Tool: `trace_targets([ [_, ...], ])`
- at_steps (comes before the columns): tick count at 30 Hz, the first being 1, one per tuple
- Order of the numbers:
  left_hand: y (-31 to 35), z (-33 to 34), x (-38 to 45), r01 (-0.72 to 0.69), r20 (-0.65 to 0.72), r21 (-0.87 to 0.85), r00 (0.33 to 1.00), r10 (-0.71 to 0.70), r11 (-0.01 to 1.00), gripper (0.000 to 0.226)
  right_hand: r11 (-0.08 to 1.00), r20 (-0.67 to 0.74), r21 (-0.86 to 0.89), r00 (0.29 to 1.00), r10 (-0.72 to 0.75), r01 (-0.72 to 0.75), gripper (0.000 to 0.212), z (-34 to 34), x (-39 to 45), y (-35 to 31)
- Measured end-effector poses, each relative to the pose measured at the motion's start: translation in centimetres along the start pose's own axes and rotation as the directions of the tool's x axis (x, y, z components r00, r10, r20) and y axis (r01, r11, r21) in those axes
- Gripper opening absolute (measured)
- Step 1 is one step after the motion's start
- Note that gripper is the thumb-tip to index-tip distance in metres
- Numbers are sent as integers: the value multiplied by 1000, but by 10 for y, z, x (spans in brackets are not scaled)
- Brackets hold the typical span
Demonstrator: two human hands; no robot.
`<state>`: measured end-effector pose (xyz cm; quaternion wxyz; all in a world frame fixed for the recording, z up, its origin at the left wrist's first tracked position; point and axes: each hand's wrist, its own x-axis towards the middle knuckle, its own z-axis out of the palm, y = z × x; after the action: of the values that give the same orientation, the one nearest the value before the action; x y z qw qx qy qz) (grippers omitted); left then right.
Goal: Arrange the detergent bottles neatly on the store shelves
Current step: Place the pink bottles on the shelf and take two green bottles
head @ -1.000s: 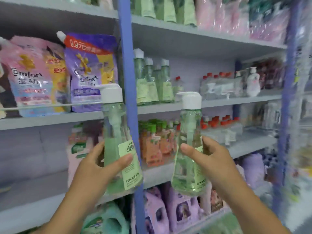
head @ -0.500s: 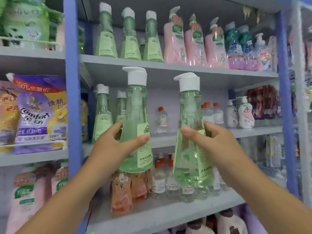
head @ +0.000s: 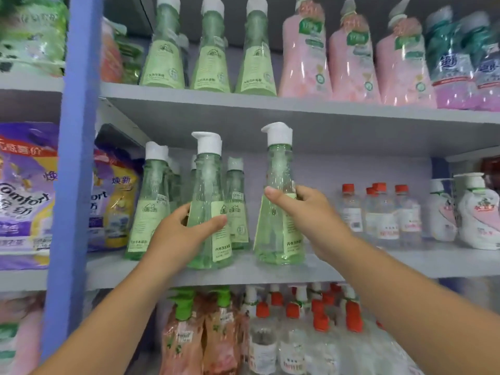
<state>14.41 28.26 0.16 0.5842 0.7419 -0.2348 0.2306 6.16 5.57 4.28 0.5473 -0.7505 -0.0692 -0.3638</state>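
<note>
Both arms reach up from the lower frame: left hand (head: 180, 234) wraps one green bottle (head: 209, 212), right hand (head: 311, 212) grips another (head: 278, 212), both seemingly landing on the middle shelf (head: 405, 263) at centre frame, fronting matching green bottles (head: 148, 204) behind for a tidy row.

The purple refill pouch (head: 24, 190) left of the blue upright reads "Comfort" with "金纺" beneath — red characters at its top are too smeared to read. The yellow-and-purple pouch (head: 113, 201) behind the upright shows "焕新" and "ort". Chinese print on the green bottle labels (head: 222, 234) and the small red-capped bottles (head: 351, 212) is too blurred to make out
</note>
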Motion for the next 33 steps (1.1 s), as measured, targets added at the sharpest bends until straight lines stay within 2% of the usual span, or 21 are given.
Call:
trace_targets([
  [3, -4, 1, -1, 12, -8, 67, 1000, -11, 998, 90, 1000, 84, 16, 996, 15, -16, 46, 15, 13, 24],
  [4, -4, 0, -2, 21, -5, 81, 1000, -21, 997, 86, 1000, 104, 23, 994, 19, -21, 49, 19, 17, 30],
  [7, -1, 1, -2, 9, -46, 217, 999, 1, 976, 47, 999, 207, -32, 978, 25, -19, 55, 22, 29, 39],
  [8, 1, 1, -2, 0, -79, 272, 997, 23, 962, 45, 998, 242, -61, 970, 31, -17, 59, 23, 33, 39],
  [11, 5, 1, -3, 9, -185, 345, 981, 58, 938, 58, 997, 307, -76, 951, 32, -9, 67, 28, 42, 40],
  [13, 5, 0, -3, 43, -210, 370, 977, 38, 928, 58, 996, 334, -87, 942, 33, -4, 71, 32, 44, 40],
  [16, 1, -4, 0, 62, -195, 430, 980, 25, 901, 52, 992, 391, -126, 919, 54, -4, 71, 34, 44, 49],
  [20, 7, -11, 3, 103, -141, 462, 989, -42, 881, 68, 983, 511, -85, 840, 183, -162, 58, 27, 46, 67],
  [25, 7, -10, 11, 115, -96, 436, 992, -81, 892, 37, 972, 458, -233, 876, 148, -42, 61, 36, 42, 57],
  [27, 6, -5, 15, 100, -118, 415, 992, -55, 904, 48, 962, 415, -271, 898, 146, -31, 70, 47, 42, 55],
  [29, 4, -2, 17, 95, -166, 452, 986, -21, 887, 72, 960, 362, -279, 922, 141, -37, 76, 55, 42, 55],
  [30, 2, -2, 20, 97, -185, 475, 983, -9, 875, 76, 959, 338, -281, 932, 131, -33, 79, 58, 41, 56],
  [33, 1, -3, 25, 58, -149, 493, 989, 19, 868, 68, 952, 278, -304, 954, 111, -22, 85, 60, 39, 60],
])
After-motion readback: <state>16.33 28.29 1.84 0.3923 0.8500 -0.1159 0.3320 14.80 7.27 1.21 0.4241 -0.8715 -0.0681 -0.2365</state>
